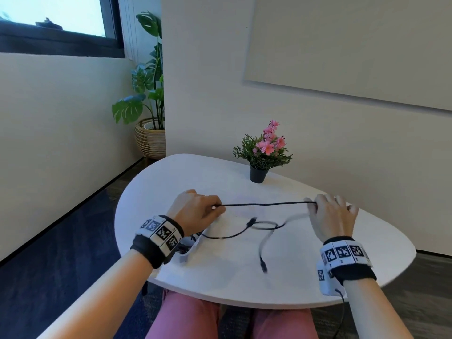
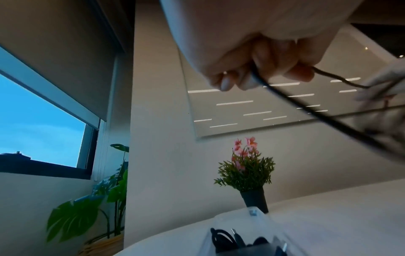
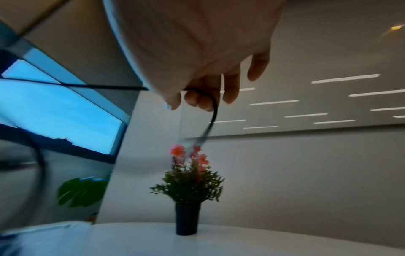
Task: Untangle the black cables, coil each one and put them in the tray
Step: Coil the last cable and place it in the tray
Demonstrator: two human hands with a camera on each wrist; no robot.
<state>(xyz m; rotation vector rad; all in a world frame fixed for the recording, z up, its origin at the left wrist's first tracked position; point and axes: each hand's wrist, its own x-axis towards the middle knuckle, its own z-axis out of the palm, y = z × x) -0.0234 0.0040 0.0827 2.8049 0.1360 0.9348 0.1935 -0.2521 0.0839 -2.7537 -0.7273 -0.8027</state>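
The left hand (image 1: pixel 195 211) is pinching one stretch of a black cable (image 1: pixel 266 204) between thumb and curled fingers (image 2: pixel 228 81), and the right hand (image 1: pixel 333 215) is gripping the same cable further along, its thumb and first fingers curled round it while the other fingers are hanging looser. Between the two hands the cable is running nearly straight and raised above the white tabletop (image 1: pixel 305 272). From the right hand the cable is dropping back down toward the person, looping once on the tabletop below the raised span, with a connector (image 1: pixel 263 264) lying at the near end of a blurred strand; a second plug (image 1: pixel 250 221) is sitting at the loop, roughly midway between the hands. Whether these strands belong to one cable or two cannot be told from the blur. Just under and behind the left wrist a clear plastic tray (image 1: pixel 193 248) is sitting on the tabletop — the left wrist view is showing its rim (image 2: pixel 254 212) and dark coiled cables (image 2: pixel 221 239) already lying inside it. A black strand is leading from the tray side toward the loop. Beyond the hands, nearer the right one than the left, a small pot of pink flowers (image 1: pixel 265 152) is standing upright at the far edge of the tabletop — well apart from the cable. Far off past the left hand a large leafy plant in a woven basket (image 1: pixel 149 140) is standing on the floor below a window.
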